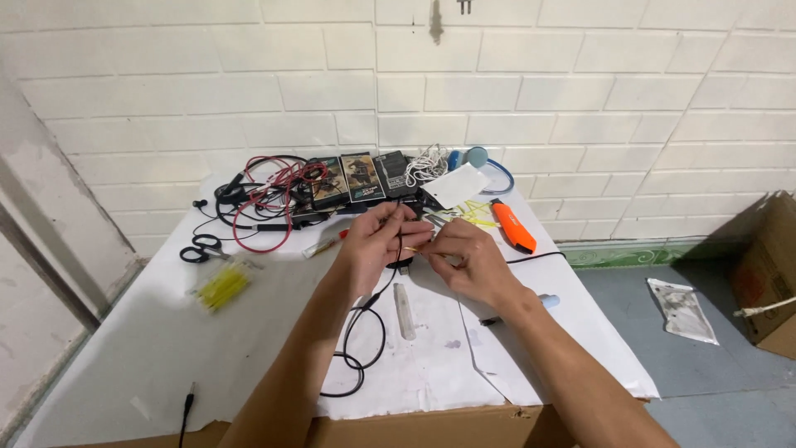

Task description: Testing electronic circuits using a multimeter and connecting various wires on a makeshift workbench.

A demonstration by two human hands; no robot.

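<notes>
three dark picture packets (362,177) by wall — white pouch (455,186) beside

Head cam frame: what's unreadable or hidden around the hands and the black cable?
- Head view: whatever the fingertips pinch on the black cable is too small, and covered by the left hand and right hand.
- Cable's upper end: hidden behind both hands.
- Second black lead: cut off by the bottom edge.
- Cardboard box: cropped by the right edge.
</notes>
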